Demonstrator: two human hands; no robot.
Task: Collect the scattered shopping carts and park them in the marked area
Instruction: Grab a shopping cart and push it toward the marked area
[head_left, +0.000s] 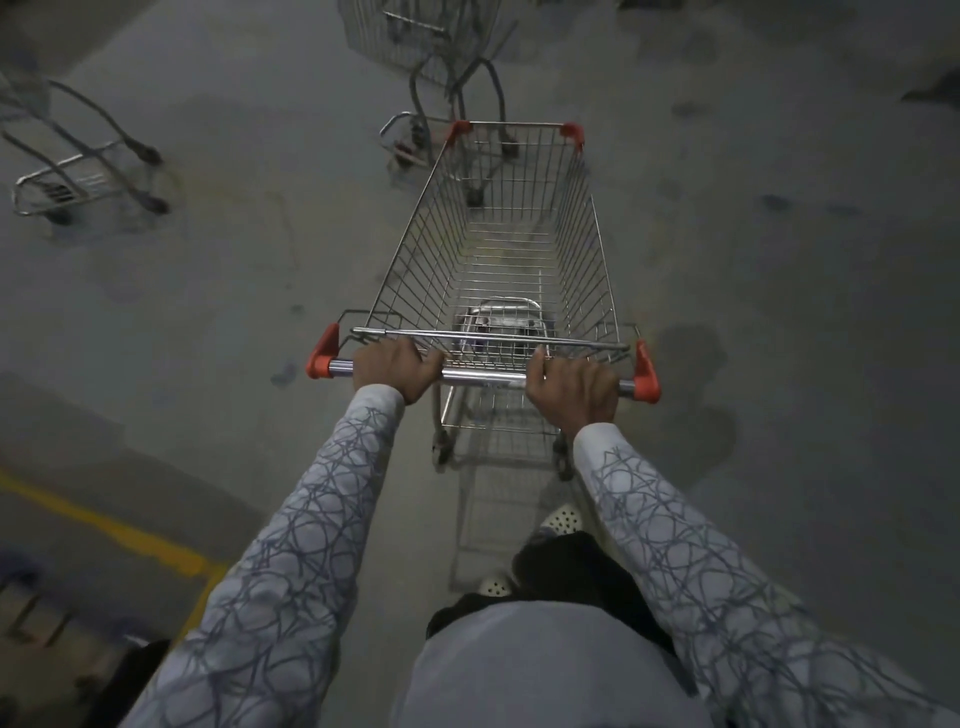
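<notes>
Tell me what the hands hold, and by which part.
Both grip the shopping cart by its chrome handle bar: the left hand near the left end, the right hand near the right end.

I count three silver wire shopping carts: the near cart (498, 249), a second cart (415, 36) ahead and a third cart (67, 176) off to the left. The near cart has four red plastic corner caps (322, 356), two at the handle ends and two at the front. I see two bare hands, the left hand (397, 366) and the right hand (571, 387), two white perforated shoes (563, 519), and one yellow painted floor line (104, 525).
</notes>
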